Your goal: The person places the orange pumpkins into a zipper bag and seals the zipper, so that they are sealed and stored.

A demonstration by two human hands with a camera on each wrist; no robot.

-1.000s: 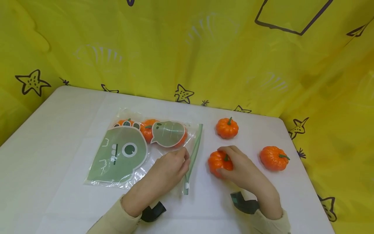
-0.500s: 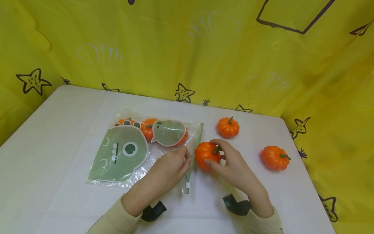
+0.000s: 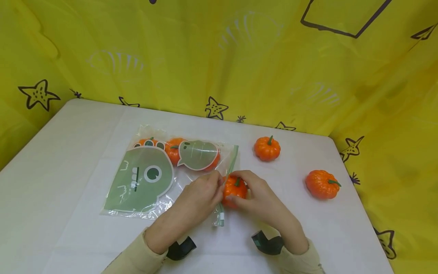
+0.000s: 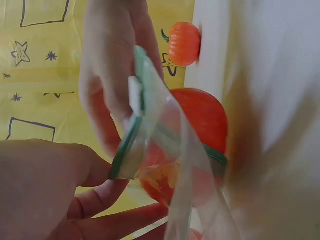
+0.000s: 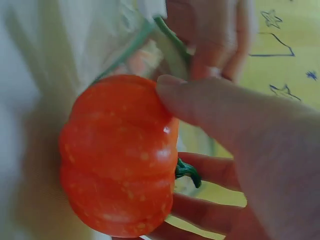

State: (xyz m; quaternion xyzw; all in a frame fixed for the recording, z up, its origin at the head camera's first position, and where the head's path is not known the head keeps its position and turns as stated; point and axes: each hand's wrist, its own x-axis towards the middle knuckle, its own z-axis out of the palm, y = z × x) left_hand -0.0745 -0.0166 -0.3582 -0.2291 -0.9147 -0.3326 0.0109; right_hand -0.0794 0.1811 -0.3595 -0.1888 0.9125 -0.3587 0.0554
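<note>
A clear zip bag [image 3: 138, 190] with green monster prints lies flat on the table, several small orange pumpkins [image 3: 172, 152] inside it. My left hand [image 3: 195, 198] pinches the upper edge of its mouth, so the green zip strip [image 4: 126, 145] stands parted in the left wrist view. My right hand [image 3: 267, 199] grips another pumpkin [image 3: 235, 192] by its sides, thumb [image 5: 180, 97] and fingers around it. That pumpkin, green stem up, is at the mouth, partly behind the zip strip. How far it reaches inside is hard to tell.
Two more pumpkins stand on the white table: one at the back [image 3: 267, 148], one near the right edge [image 3: 322, 184]. A yellow patterned curtain [image 3: 191, 57] hangs behind and along the sides. Black wrist mounts [image 3: 181, 248] sit below both hands.
My right hand has carried the pumpkin leftward, from the tabletop to the bag's mouth. My left hand has kept its pinch on the bag's edge, nearly still.
</note>
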